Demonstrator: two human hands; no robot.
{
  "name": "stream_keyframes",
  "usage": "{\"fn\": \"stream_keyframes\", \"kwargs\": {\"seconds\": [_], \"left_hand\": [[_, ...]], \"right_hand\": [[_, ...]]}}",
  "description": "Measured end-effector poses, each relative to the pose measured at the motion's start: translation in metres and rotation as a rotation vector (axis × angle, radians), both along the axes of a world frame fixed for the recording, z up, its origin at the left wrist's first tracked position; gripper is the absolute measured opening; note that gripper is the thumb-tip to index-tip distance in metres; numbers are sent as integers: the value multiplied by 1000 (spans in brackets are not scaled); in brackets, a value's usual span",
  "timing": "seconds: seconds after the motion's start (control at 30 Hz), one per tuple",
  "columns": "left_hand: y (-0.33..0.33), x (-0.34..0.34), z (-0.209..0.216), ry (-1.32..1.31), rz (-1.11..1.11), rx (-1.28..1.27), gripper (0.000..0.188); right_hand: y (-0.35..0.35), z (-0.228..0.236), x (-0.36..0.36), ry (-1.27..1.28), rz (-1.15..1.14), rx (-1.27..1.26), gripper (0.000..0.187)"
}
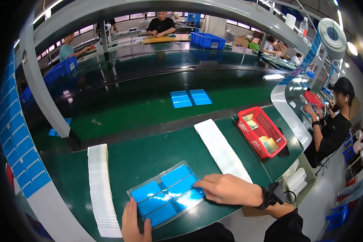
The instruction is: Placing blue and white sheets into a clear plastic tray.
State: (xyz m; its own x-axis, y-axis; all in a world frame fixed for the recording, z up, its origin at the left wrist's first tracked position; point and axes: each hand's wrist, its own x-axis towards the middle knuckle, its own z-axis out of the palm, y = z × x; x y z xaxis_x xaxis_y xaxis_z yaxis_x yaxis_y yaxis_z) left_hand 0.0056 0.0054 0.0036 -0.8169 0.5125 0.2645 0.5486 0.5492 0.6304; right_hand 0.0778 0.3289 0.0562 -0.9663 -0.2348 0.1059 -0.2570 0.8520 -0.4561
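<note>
A clear-edged sheet with several glossy blue rectangles [157,214] lies on the green worktop in front of me. My left hand [134,222] rests at the sheet's lower left edge, fingers stretched out along it and the thumb apart on its near border. Over the right side of the sheet is my right hand [226,188], its fingers curled together at a blue rectangle's edge. What those fingertips pinch, if anything, is hidden. Long overlapping rows of white slips flank the sheet, one left row [99,185] and one right row [222,149].
A red basket [266,150] with yellowish pieces stands at the right. Beyond the worktop, two blue-panelled sheets [190,98] lie on the green belt [141,101]. Grey frame posts rise on the left, and a blue-patterned strip hangs from a roll [331,35]. A co-worker [335,125] works at the right.
</note>
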Motion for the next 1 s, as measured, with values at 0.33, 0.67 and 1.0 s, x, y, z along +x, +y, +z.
{"fn": "stream_keyframes", "kwargs": {"seconds": [0.33,0.67,1.0], "left_hand": [[10,6,12,-51,31,-53,55],[20,10,16,-68,97,-42,55],[10,5,17,-37,-12,-33,51]], "right_hand": [[6,-7,-2,8,83,66,34],[10,-7,-12,-116,125,41,30],[-3,-3,-25,-198,54,64,19]]}}
